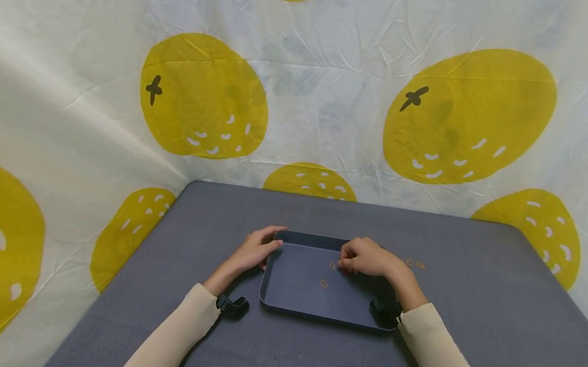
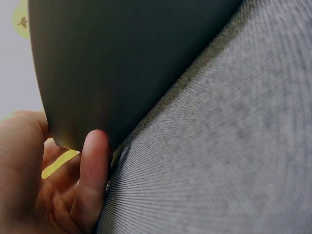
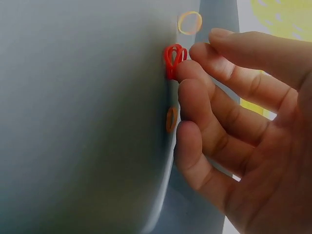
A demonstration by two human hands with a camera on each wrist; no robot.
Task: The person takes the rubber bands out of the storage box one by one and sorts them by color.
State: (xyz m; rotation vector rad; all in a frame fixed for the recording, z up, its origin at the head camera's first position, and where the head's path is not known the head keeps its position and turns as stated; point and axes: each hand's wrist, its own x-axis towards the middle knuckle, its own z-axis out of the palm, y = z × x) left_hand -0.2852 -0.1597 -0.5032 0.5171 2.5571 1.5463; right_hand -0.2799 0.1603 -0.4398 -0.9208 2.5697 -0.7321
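Observation:
My left hand (image 1: 257, 250) grips the far left corner of a dark grey tray (image 1: 297, 301), thumb over the rim and fingers outside. From the left wrist view, the fingers of that hand lie against the tray's outer wall. Over the right part of the tray, my right hand (image 1: 367, 257) has its fingers bent down. At its fingertips are looped red rubber bands (image 3: 170, 61), bunched together at the bottom, where the fingers pinch them; the hand hides them in the head view. Two orange rubber bands, one nearer (image 1: 324, 283) and one farther (image 1: 332, 265), lie in the tray.
Outside the tray, to the right of it, two more orange rubber bands (image 1: 420, 265) lie on the grey cloth-covered table (image 1: 493, 308). A white curtain with yellow fruit prints (image 1: 323, 112) hangs behind the table and along its left side.

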